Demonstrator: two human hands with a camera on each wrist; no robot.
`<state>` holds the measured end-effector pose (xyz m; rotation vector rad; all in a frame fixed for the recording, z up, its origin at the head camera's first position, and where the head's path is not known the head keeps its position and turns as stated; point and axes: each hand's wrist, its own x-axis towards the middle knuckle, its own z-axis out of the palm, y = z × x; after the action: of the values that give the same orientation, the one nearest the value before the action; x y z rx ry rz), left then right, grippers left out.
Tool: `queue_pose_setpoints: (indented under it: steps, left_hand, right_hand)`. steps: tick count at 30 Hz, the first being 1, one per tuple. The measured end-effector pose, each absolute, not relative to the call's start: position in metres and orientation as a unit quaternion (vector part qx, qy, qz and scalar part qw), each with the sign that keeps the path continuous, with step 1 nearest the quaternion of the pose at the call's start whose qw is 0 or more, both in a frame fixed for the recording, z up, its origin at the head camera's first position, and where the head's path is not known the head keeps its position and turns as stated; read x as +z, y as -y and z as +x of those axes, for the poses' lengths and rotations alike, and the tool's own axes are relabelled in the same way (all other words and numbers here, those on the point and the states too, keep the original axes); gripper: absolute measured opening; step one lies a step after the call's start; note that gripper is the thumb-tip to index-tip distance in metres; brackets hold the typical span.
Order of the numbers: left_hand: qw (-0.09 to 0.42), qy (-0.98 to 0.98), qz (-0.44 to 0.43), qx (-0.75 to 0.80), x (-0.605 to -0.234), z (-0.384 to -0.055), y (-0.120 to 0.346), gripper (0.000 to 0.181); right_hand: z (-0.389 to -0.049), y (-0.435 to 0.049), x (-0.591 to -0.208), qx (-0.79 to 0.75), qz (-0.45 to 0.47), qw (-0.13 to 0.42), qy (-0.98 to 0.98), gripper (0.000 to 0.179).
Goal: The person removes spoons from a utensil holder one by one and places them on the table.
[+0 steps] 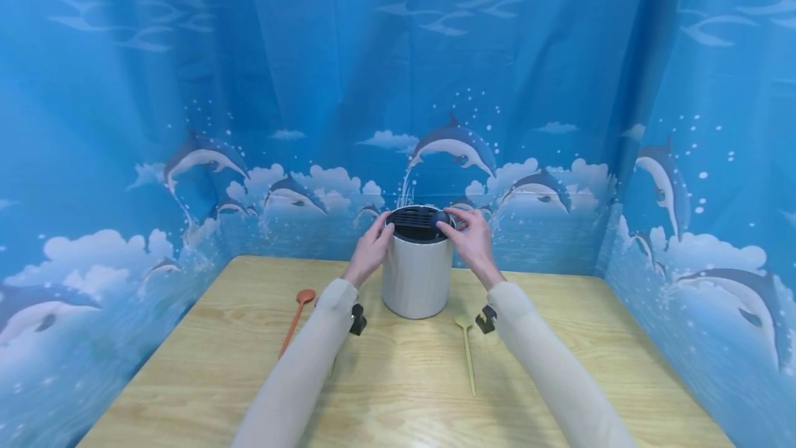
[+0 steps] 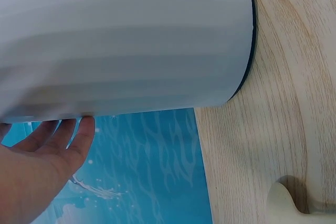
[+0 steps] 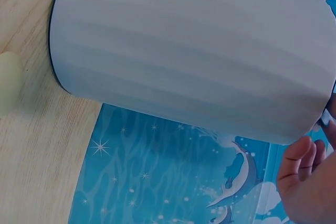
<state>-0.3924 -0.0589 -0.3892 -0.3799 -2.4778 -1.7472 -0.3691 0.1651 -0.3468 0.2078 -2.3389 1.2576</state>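
Observation:
A white cylindrical container stands upright on the table, its top fitted with a black slotted insert. My left hand grips the container's left rim, thumb toward me. From the left wrist view, its fingers touch the container's outer wall. At the right of the rim, my right hand pinches a dark blue round piece between thumb and fingers; whatever is below it is hidden. The right wrist view shows the right hand's curled fingers beside the container's top edge.
An orange spoon lies left of the container, partly behind my left sleeve. On the right a yellow-green spoon lies on the wooden table. A pale utensil shows near the left wrist. Blue dolphin-printed curtains surround the table.

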Motion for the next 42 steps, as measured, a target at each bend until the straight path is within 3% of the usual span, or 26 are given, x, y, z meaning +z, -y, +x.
queue_pose_setpoints:
  steps: [17, 42]
  left_hand:
    - [0.045, 0.81, -0.122, -0.571, -0.3906, -0.3927, 0.0582, 0.058]
    - [0.044, 0.809, -0.133, -0.571, -0.3886, -0.3913, 0.0587, 0.059]
  right_hand:
    - [-0.3665, -0.1634, -0.3429, 0.429, 0.119, 0.234, 0.864, 0.04]
    - [-0.3634, -0.162, -0.3376, 0.545, 0.176, 0.211, 0.792, 0.031]
